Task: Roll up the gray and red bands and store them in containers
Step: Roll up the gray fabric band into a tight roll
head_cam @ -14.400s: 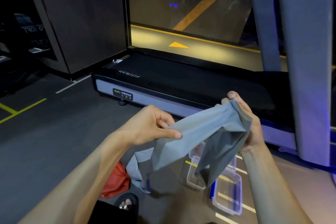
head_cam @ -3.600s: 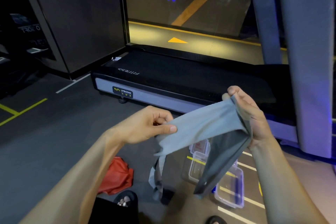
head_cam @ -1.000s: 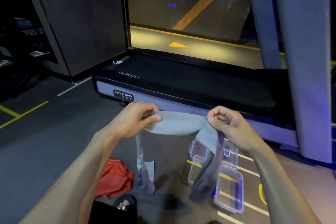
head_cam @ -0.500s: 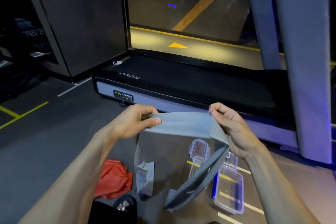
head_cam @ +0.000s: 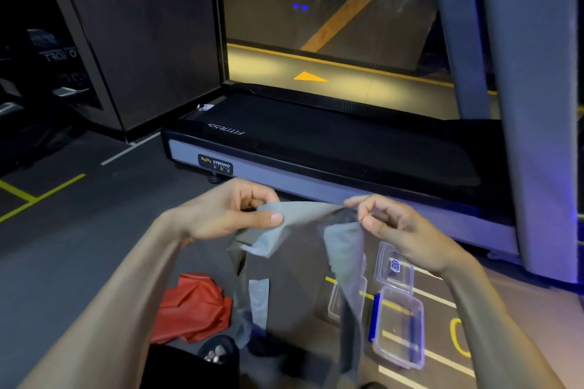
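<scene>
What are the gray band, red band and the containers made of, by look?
Gray band: thin matte elastic sheet, probably latex or rubber; it drapes limply and creases.
Red band: likely the same, with a slight sheen on its crumpled folds.
Containers: clear rigid plastic; floor lines show through.

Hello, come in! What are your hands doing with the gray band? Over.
Left hand and right hand both pinch the gray band, ends hanging. Not rolled yet. Red band on floor, containers open. Nothing in the way.
</scene>
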`<control>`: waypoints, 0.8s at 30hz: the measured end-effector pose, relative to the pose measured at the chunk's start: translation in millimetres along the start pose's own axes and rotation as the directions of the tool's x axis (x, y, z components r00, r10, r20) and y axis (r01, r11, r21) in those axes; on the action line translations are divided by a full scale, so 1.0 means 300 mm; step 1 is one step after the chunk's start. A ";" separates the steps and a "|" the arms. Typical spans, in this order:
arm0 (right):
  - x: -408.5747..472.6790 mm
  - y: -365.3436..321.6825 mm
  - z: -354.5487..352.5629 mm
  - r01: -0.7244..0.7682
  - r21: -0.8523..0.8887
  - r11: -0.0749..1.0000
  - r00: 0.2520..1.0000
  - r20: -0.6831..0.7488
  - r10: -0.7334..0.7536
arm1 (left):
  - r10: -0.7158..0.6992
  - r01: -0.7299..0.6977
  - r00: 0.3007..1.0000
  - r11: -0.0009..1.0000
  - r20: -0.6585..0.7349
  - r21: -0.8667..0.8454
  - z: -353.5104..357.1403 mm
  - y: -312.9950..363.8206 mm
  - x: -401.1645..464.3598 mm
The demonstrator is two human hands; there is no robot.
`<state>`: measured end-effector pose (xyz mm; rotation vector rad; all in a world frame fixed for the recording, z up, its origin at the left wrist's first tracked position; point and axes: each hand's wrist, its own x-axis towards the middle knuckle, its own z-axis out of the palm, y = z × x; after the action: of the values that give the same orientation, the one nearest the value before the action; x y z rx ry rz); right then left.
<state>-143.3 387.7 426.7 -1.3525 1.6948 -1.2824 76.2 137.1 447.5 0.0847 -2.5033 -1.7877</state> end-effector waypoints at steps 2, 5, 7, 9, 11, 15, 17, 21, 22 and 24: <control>0.007 -0.005 0.005 0.010 0.020 1.000 0.999 -0.035 -0.010 | 0.025 -0.024 0.999 0.999 0.042 -0.033 0.014 0.020 0.003; 0.022 -0.045 0.019 0.103 0.270 0.957 0.992 -0.104 -0.077 | 0.002 0.005 0.993 0.998 0.119 -0.065 0.044 0.030 0.014; 0.032 -0.089 0.035 0.187 0.446 0.875 0.979 -0.163 -0.126 | -0.019 0.026 0.991 0.998 0.135 -0.050 0.061 0.029 0.024; 0.043 -0.135 0.055 0.248 0.549 0.798 0.967 -0.197 -0.164 | -0.013 0.019 0.991 0.999 0.130 -0.045 0.075 0.027 0.033; 0.058 -0.165 0.082 0.269 0.611 0.745 0.963 -0.173 -0.205 | 0.002 0.004 0.993 0.999 0.121 -0.053 0.087 0.026 0.041; 0.103 -0.155 0.161 0.280 0.179 0.943 0.959 -0.101 -0.265 | 0.024 -0.020 0.996 0.999 0.089 -0.044 0.104 0.025 0.054; 0.122 -0.127 0.204 0.246 -0.048 0.968 0.969 -0.002 -0.246 | 0.034 -0.033 0.998 0.999 0.058 -0.015 0.108 0.019 0.056; 0.112 -0.111 0.232 0.167 -0.114 0.979 0.981 0.117 -0.154 | 0.043 -0.047 0.998 0.995 0.037 0.088 0.102 0.018 0.049; 0.106 -0.114 0.227 0.161 -0.109 0.981 0.980 0.131 -0.147 | 0.049 -0.051 0.998 0.994 0.026 0.097 0.099 0.016 0.048; 0.095 -0.123 0.217 0.156 -0.112 0.981 0.980 0.139 -0.140 | 0.056 -0.058 0.998 0.995 0.021 0.078 0.106 0.024 0.045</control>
<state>-80.6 340.3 441.6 -1.6251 1.6307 -1.1580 59.9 168.3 444.5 0.0002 -2.5616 -1.6761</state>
